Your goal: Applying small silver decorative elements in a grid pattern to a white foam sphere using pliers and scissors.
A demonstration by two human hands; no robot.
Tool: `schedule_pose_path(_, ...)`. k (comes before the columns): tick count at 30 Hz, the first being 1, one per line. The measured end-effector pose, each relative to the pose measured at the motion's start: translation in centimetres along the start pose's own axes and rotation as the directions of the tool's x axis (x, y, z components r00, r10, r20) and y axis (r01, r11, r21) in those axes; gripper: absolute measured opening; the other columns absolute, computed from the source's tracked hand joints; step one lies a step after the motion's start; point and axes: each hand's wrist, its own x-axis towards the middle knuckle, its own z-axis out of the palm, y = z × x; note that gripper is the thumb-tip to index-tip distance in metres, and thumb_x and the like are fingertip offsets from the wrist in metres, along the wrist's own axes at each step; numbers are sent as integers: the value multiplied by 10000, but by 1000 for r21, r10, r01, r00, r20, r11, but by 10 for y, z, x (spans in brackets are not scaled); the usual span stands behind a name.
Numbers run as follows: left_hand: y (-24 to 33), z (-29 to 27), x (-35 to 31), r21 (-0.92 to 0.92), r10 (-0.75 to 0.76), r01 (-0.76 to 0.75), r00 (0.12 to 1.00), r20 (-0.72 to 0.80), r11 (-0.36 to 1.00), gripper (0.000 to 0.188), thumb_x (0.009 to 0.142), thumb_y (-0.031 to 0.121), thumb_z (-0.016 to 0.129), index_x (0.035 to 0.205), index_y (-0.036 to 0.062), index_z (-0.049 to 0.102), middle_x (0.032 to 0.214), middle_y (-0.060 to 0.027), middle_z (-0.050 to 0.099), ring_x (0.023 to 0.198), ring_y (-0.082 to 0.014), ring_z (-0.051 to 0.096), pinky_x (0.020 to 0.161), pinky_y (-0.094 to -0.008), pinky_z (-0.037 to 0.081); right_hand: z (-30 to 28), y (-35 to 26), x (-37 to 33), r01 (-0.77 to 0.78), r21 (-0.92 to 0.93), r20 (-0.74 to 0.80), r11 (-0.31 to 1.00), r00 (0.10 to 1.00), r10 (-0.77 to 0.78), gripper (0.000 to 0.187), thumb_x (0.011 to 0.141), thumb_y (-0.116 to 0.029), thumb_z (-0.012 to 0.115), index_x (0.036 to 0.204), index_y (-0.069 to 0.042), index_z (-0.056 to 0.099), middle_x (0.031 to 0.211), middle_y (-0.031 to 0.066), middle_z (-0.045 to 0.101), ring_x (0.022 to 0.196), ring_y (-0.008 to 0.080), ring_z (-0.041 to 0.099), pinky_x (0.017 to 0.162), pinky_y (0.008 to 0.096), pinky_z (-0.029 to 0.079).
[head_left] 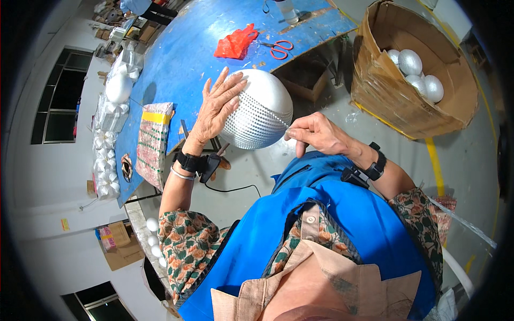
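Note:
A large white ball (262,88) stands in front of me, its lower part wrapped in rows of shiny silver beads (254,125). My left hand (217,107) lies against its upper left side with fingers stretched out and spread. On the right, my right hand (318,134) is closed in a pinch close to the ball's edge. A thin silver bead strand (279,119) runs across the ball to these fingertips. A rod end (223,149) shows beneath the ball; whether it supports the ball is hidden.
Red-handled scissors (278,49), a red plastic bag (236,43) and a clear bottle (287,12) are on the blue table (182,53). A patterned package (154,144) lies at its left edge. On the right, a big cardboard box (385,91) holds several silver balls (410,62).

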Motion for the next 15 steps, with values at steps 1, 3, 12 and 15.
schedule_pose_path(1,-1,0,0,-1,1,-1,1000,2,1000,539,864,423,506,1327,152,449,1422,-67,354,1385,-271,143,1078,-543,10,0,1,0,11,17,1,1000,1000,-11,279,924,-198,508,928,59,616,633,90,629,610,99,583,600,240,466)
schedule_pose_path(3,-2,0,-1,-27,11,-12,1000,-29,1000,707,819,489,549,1383,116,345,1427,-89,340,1379,-283,157,1078,-541,12,1,1,1,7,-4,-4,1000,1000,-7,279,924,-197,508,929,62,615,638,91,630,615,105,589,608,243,473)
schedule_pose_path(12,-12,4,-9,-447,-175,78,968,-179,891,1123,578,335,832,1434,81,152,1372,-196,380,1287,-305,351,1064,-412,270,5,0,1,56,15,-17,998,998,-55,274,918,-227,512,880,26,610,606,61,620,545,63,521,513,227,392)
schedule_pose_path(15,-7,7,-10,-520,-213,89,960,-184,850,1157,538,389,842,1433,94,171,1362,-200,395,1289,-305,350,1071,-417,260,3,-2,1,-27,-17,27,1000,999,27,280,917,-209,518,1018,45,580,661,101,629,648,116,604,608,236,462)
